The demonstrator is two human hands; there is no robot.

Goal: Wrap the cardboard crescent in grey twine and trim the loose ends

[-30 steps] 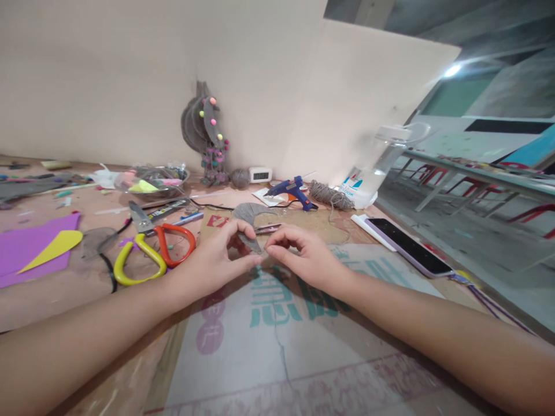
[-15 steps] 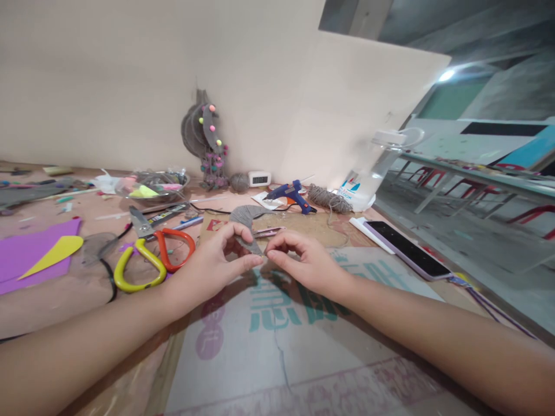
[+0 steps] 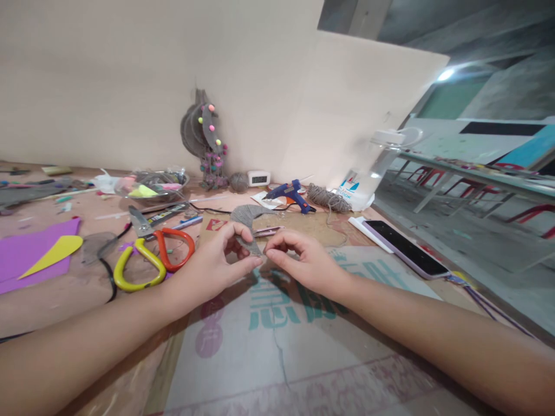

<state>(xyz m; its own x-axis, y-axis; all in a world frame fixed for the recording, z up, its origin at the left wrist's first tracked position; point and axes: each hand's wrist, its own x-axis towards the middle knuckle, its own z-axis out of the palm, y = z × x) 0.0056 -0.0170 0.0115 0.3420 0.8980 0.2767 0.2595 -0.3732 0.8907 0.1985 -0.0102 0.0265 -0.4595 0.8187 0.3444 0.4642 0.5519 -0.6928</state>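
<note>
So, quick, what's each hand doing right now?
Left hand: closed, pinching the grey yarn-wrapped crescent.
Right hand: fingers pinched together by the crescent's tip; whether they grip any yarn, I can't tell.

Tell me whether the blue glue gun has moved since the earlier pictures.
No. The blue glue gun lies as before, to the right of the small white clock.
</note>
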